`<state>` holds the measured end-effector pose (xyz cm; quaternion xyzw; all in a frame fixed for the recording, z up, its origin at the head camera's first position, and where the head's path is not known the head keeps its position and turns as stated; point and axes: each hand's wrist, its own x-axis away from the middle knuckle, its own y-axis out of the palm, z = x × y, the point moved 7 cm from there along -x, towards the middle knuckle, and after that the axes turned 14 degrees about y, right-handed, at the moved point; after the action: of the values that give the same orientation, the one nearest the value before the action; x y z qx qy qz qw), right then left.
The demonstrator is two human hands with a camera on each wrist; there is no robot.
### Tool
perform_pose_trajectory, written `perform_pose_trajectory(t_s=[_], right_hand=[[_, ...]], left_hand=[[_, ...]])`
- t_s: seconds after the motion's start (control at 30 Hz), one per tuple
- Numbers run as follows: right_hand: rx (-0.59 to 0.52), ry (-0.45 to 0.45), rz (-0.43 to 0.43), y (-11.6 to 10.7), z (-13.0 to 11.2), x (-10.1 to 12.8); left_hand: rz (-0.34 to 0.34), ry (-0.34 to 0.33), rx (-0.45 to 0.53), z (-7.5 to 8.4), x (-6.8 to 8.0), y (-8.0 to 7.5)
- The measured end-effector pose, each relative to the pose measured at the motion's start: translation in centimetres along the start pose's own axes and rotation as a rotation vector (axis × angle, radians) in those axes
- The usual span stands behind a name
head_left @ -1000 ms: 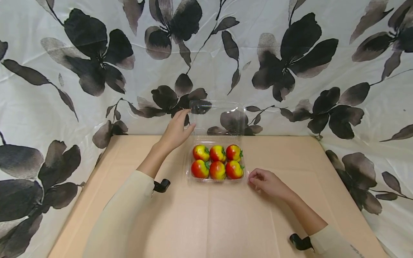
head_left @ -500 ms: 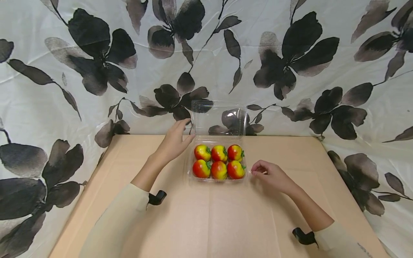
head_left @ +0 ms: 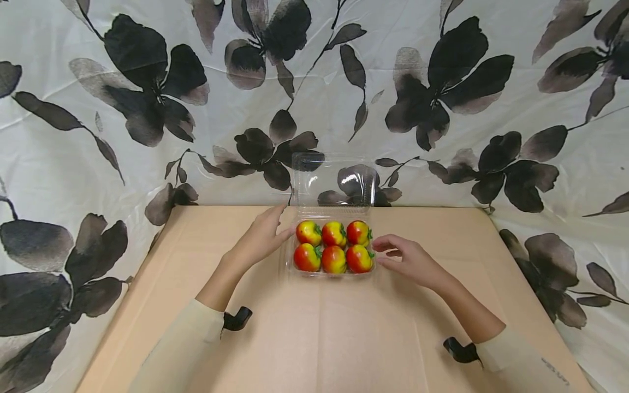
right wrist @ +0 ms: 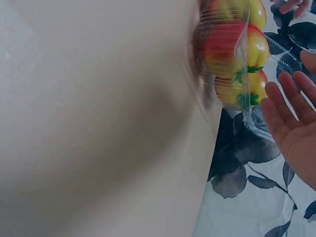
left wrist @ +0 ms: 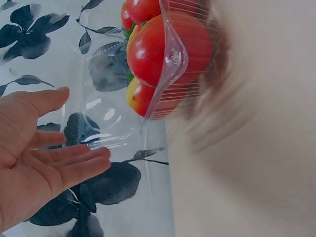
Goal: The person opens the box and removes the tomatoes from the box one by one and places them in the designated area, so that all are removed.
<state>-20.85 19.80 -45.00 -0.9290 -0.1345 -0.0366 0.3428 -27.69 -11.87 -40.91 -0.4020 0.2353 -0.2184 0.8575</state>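
A clear plastic clamshell box [head_left: 290, 271] sits at the middle of the table, its lid [head_left: 314, 180] tipped up at the back. Several shiny red-and-yellow fruits with green tops [head_left: 334, 259] lie inside in two rows. My left hand [head_left: 260, 237] is just left of the box, fingers extended; the left wrist view shows the palm and loosely spread fingers [left wrist: 81, 168] holding nothing. On the right side, my right hand [head_left: 410, 262] has its fingertips close to the box's edge. Its relaxed fingers [right wrist: 281, 106] hold nothing in the right wrist view. Whether either hand touches the box I cannot tell.
The tan table [head_left: 363, 333] has faint crease lines. Behind it hangs a white cloth [head_left: 373, 33] with dark flower prints. A black camera mount [head_left: 238, 319] is on the left wrist, and another black mount [head_left: 461, 350] is on the right.
My left hand has come down from beside the raised lid to the box's left side. My right hand has moved slightly up and left toward the box, its fingers straightening.
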Motion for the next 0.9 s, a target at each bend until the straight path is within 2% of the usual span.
perform_pose_trajectory(t_s=[0.27, 0.67, 0.9], right_hand=[[0.047, -0.066, -0.001, 0.2, -1.0, -0.2], [0.105, -0.095, -0.076, 0.5, -1.3, -1.3], [0.175, -0.099, -0.079, 0.7, -1.2, -1.9]], left_hand=[[-0.039, -0.109, 0.116, -2.0, 1.2, 1.5], [0.014, -0.216, 0.444, -5.0, 2.8, 3.6], [-0.030, -0.257, 0.598, -6.0, 3.4, 4.8]])
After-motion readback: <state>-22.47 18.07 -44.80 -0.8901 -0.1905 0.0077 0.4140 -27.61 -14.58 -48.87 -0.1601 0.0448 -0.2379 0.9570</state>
